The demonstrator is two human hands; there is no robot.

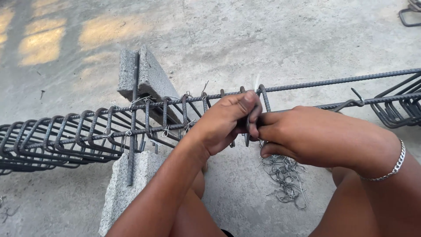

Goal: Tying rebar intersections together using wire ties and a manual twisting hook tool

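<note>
A long rebar cage (70, 134) of ribbed bars and bent stirrups runs across the view, resting on grey concrete blocks (149, 81). My left hand (221, 123) pinches a stirrup at the cage's middle, thumb on top. My right hand (315, 136) meets it from the right, fingers closed on the same stirrup and a thin tie wire; what the fingers hold is partly hidden. Several stirrups to the left carry twisted wire ties (165, 131). A pile of loose wire ties (287, 177) lies on the floor below my right hand.
A second concrete block (127, 186) stands near my left forearm with a short upright bar (131, 145) beside it. More stirrups (401, 109) bunch at the right end. A bent bar piece (410, 13) lies at the top right on the concrete floor.
</note>
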